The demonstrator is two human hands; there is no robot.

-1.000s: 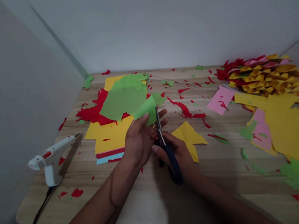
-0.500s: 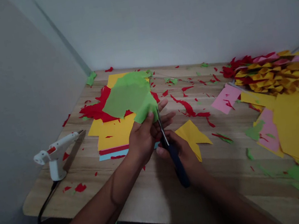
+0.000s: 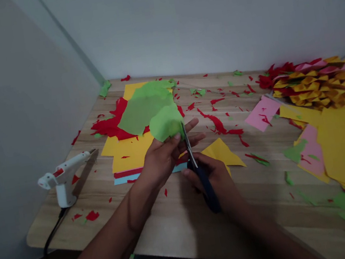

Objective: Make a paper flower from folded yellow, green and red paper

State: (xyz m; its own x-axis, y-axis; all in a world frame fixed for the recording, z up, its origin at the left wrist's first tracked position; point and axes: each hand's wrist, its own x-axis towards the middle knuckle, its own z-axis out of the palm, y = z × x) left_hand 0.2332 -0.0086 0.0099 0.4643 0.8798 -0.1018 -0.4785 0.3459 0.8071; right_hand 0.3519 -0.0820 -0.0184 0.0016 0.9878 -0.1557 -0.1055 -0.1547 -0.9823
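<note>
My left hand [image 3: 165, 154] pinches a rounded piece of green paper [image 3: 165, 122] between thumb and fingers, with its other fingers stretched to the right. Dark-handled scissors [image 3: 205, 185] are gripped in my right hand [image 3: 214, 175], their blades pointing up at the right edge of that green piece. Behind the held piece, a larger green sheet [image 3: 141, 108] lies over red paper [image 3: 110, 123] and yellow sheets [image 3: 131, 155]. A folded yellow piece [image 3: 223, 152] rests on the table just beyond my right hand.
On the left of the wooden table [image 3: 160, 222] stands a white glue gun [image 3: 64, 176] with a black cable. Red and green scraps are scattered about. Pink paper [image 3: 263, 113], large yellow sheets [image 3: 343, 143] and a pile of folded yellow pieces [image 3: 325, 89] lie at the right.
The green paper in my left hand has turned and now shows a rounder, flatter face. Both hands remain in nearly the same place, with the scissors still at the paper's edge.
</note>
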